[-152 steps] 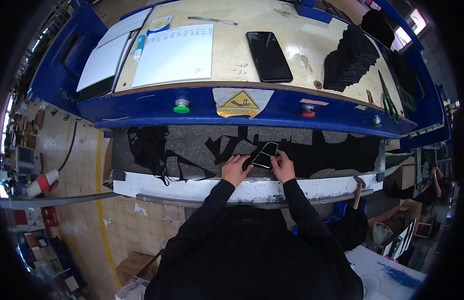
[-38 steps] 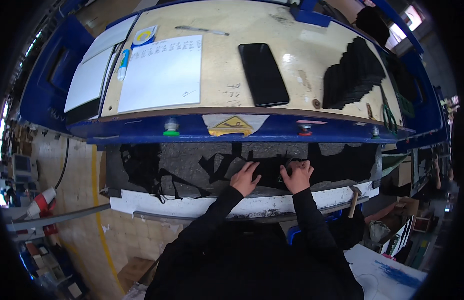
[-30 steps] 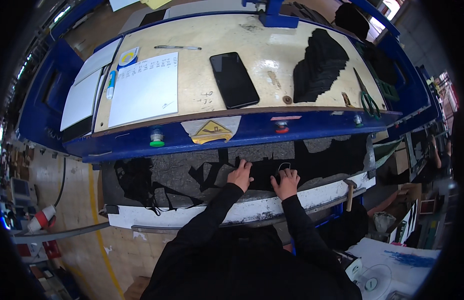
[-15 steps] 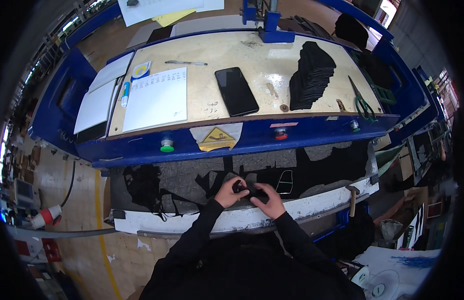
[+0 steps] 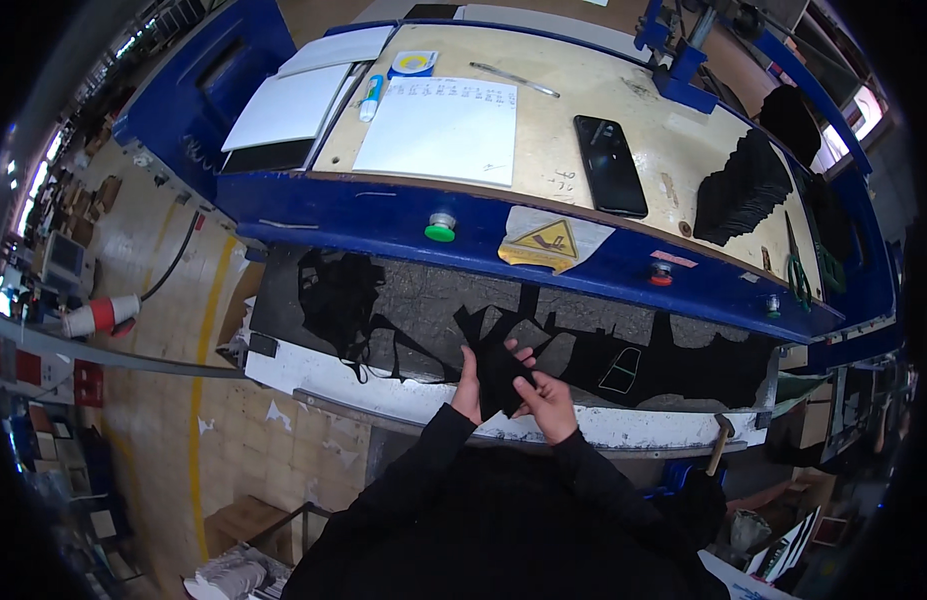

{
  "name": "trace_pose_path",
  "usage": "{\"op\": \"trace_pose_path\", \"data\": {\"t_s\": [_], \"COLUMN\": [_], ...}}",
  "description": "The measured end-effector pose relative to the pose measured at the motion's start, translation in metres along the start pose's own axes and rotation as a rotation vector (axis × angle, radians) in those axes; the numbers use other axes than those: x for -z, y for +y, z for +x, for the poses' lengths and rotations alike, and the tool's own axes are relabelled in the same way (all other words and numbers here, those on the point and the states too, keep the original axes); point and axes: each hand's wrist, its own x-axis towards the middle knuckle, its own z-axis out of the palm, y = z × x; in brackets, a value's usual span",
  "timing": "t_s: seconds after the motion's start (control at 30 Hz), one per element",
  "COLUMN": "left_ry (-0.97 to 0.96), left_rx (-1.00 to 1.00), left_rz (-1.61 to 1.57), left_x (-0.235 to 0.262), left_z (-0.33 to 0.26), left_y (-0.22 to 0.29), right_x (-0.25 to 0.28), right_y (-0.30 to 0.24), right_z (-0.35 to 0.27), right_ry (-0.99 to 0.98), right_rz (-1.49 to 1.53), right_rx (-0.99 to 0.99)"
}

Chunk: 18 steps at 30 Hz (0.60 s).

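- Blue press beam (image 5: 343, 215): ran beyond the grip, clear of both hands.
- Grey bed (image 5: 423, 280): lay under & beyond the grip, w/ its white front edge (image 5: 303, 378) right below.
- Blk sheet (image 5: 713, 360): flat on the bed, mostly R of grip; what looked like a gap showed grey just R of it.
- Stack of blk pieces (image 5: 741, 190): well apart, beyond & R of grip, on the tabletop (image 5: 543, 140).
- Blk piece (image 5: 498, 380): btwn both hands, up over the front edge. ~½ s earlier it was bunched small in the fingers; now opened out broader. My read: it was loose from the sheet, so handling had moved onto the piece itself. Layers: couldn't tell.
- L hand (image 5: 467, 392): grasped piece from L & behind, fingertips peeking past its far side.
- R hand (image 5: 550, 408): pinched piece's R edge, thumb on top.
- Thin pale-edged frame (image 5: 621, 371): approx 1 s earlier R hand was on it; now let go, flat on the sheet, R of grip.
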Motion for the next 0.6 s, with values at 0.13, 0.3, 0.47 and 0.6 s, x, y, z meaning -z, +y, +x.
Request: {"op": "trace_pose_path", "data": {"t_s": [0.13, 0.3, 0.47, 0.6], "left_ry": [-0.045, -0.056, -0.081, -0.083], "left_rx": [-0.113, -0.117, -0.06, -0.029], "left_rz": [-0.001, 0.082, 0.156, 0.085], "left_x": [-0.002, -0.002, 0.001, 0.006], "left_z": [-0.007, -0.014, -0.016, -0.01], "left_y": [0.0, 0.002, -0.003, -0.022], "right_x": [-0.021, -0.027, -0.022, -0.001], "right_y": [0.008, 0.012, 0.016, 0.014], "right_z": [-0.006, -0.014, -0.022, -0.028], "right_ry": [0.046, 0.037, 0.076, 0.088], "right_rz": [-0.082, -0.108, -0.03, 0.098], "right_rx": [-0.119, -0.162, -0.244, -0.35]}}
